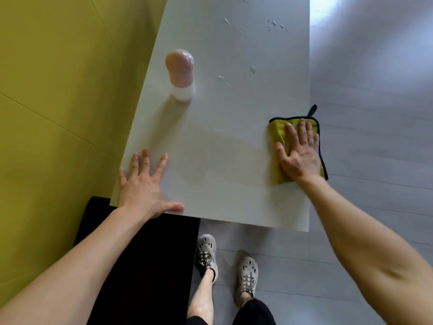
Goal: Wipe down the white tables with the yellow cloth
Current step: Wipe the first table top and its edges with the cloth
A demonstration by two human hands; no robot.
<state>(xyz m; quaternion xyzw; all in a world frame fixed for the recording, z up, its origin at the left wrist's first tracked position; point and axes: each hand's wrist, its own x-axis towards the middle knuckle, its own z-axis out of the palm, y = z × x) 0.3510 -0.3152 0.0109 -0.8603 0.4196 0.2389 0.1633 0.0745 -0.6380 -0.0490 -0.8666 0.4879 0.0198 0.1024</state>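
**Wiping a white table, cloth at its right edge**

Head camera, looking straight down. A white table runs away from the viewer. The right hand lies flat, fingers straight, pressing the yellow cloth onto the table's right side. The cloth's dark-trimmed border hangs a little past that edge, over the grey floor. The left hand is released and holds nothing. It rests palm down, fingers spread, on the near left corner, as if bracing.

The step in hand looks like a wiping stroke that has reached its right-hand limit. The near part of the table shows a faint damp sheen. Farther off, water droplets sit unwiped, with more scattered toward the far end. The next move likely calls for drawing the cloth back left and farther away, over those droplets.

A pink-topped bottle stands upright near the left edge, well apart from both hands. A sweep to the far left would need to go around it or have it lifted. A yellow surface runs along the table's left side, leaving no room there. A black object sits under the near left corner. The right side and the near end are open floor, where the person's feet stand.
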